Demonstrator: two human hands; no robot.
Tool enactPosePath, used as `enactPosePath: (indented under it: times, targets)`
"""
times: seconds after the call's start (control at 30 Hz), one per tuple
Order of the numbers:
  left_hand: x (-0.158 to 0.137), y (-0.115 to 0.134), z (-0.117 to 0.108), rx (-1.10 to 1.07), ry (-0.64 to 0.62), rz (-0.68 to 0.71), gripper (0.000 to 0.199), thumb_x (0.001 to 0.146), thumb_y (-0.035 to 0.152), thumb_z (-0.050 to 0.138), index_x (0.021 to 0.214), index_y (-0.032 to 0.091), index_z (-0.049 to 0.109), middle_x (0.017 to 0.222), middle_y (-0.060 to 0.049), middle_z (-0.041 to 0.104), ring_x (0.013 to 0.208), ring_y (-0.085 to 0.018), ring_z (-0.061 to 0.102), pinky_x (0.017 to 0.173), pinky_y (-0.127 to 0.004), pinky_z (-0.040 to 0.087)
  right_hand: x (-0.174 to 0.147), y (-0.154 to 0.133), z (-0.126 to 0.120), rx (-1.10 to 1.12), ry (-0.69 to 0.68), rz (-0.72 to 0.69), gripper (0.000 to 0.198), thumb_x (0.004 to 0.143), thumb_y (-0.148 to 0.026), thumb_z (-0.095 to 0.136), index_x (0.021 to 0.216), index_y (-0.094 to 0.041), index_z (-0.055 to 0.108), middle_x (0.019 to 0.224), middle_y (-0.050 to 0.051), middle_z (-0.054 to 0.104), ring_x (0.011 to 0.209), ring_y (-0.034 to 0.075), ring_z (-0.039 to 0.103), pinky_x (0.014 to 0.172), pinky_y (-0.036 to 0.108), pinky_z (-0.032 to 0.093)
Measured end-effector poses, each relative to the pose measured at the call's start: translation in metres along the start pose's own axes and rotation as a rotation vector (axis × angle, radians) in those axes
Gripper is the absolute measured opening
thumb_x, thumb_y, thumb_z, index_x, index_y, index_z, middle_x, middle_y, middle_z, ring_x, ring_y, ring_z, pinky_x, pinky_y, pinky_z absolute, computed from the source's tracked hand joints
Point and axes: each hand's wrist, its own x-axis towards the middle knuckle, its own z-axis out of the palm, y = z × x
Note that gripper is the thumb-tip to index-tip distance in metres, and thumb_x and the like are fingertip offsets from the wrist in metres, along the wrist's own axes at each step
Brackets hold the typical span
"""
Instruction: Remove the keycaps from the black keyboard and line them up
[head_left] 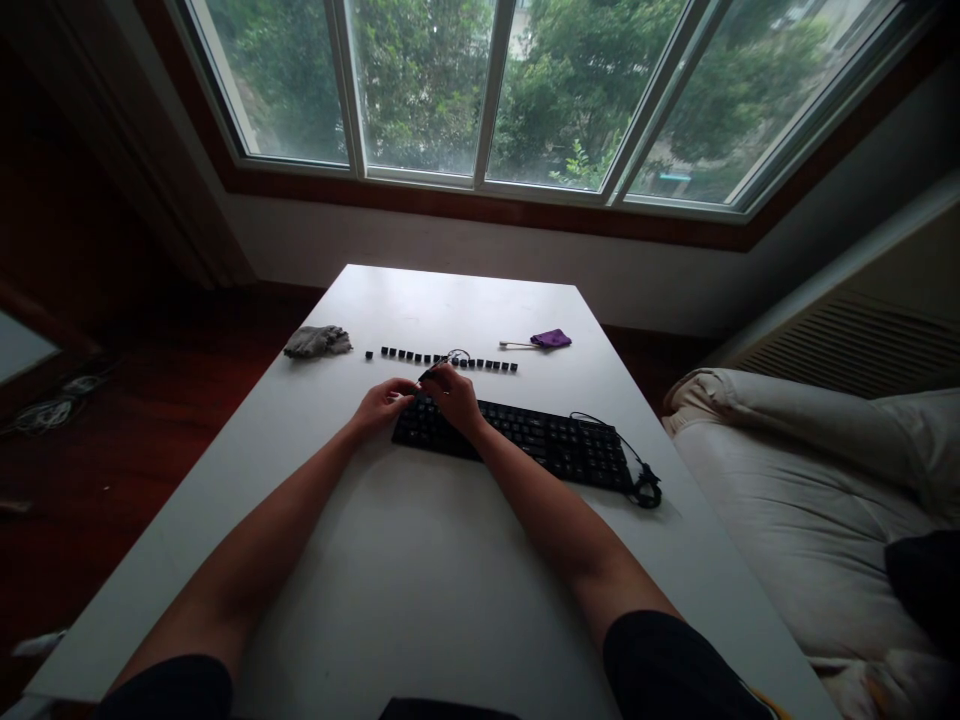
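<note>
A black keyboard (547, 435) lies slightly askew on the white table (405, 570). Over its upper left corner, my right hand (454, 395) is closed around a small dark tool with a thin wire loop, which looks like a keycap puller (430, 372). My left hand (384, 405) is beside that corner, its thumb and fingers pinched together close to the tool; whatever lies between them is too small to make out. Behind the keyboard, several black keycaps (487, 365) stand in a row, with a single keycap (369, 356) a little apart at the left end.
A crumpled grey cloth (319, 342) lies near the table's left edge. Toward the back right is a purple cloth (552, 339) beside a thin stick (517, 346). The keyboard's bundled cable (646, 488) rests by its right end. A pale sofa (787, 500) stands right of the table.
</note>
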Motion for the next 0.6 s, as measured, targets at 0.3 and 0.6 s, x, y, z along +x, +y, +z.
enactPosePath:
  times: [0.3,0.6]
  targets:
    - [-0.002,0.005,0.003,0.103,0.066,-0.035,0.029,0.081,0.048,0.073,0.095,0.022,0.070,0.099,-0.005,0.076,0.093,-0.022,0.069,0.087,-0.037,0.054,-0.001,0.002,0.002,-0.052,-0.055,-0.022,0.015,0.089,-0.034,0.065,0.099,-0.024,0.063,0.081,0.000,0.075,0.074,0.018,0.070,0.074,0.029,0.053]
    - [0.001,0.002,0.004,0.076,0.060,0.075,0.026,0.082,0.039,0.072,0.100,0.021,0.068,0.104,-0.005,0.072,0.095,-0.021,0.068,0.085,-0.036,0.054,0.003,0.013,0.008,0.161,-0.006,0.073,0.013,0.089,-0.035,0.063,0.095,-0.025,0.058,0.074,-0.002,0.072,0.070,0.019,0.073,0.069,0.030,0.058]
